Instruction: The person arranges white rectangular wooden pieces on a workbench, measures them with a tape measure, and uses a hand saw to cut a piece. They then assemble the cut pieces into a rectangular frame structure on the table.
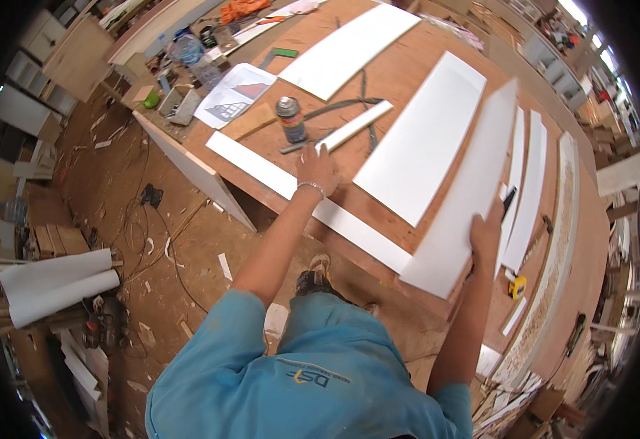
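Note:
My left hand (317, 170), with a bracelet at the wrist, reaches over the work table and has its fingers closed around the near end of a short narrow white strip (360, 124). My right hand (486, 234) grips the right edge of a long white panel (460, 212), which is tilted up from the table. A slim black tool (509, 199) sticks out beside the right fingers; its kind is unclear. Between the hands lies a wide white panel (422, 139). A long white strip (364, 238) runs along the near edge, under my left forearm.
A spray can (291, 119) stands beyond my left hand, near a printed sheet (236, 95) and a water bottle (192, 55). Another white panel (349, 47) lies at the back. To the right are white strips (528, 190) and a yellow tape measure (517, 287). Offcuts and cables litter the floor (152, 241).

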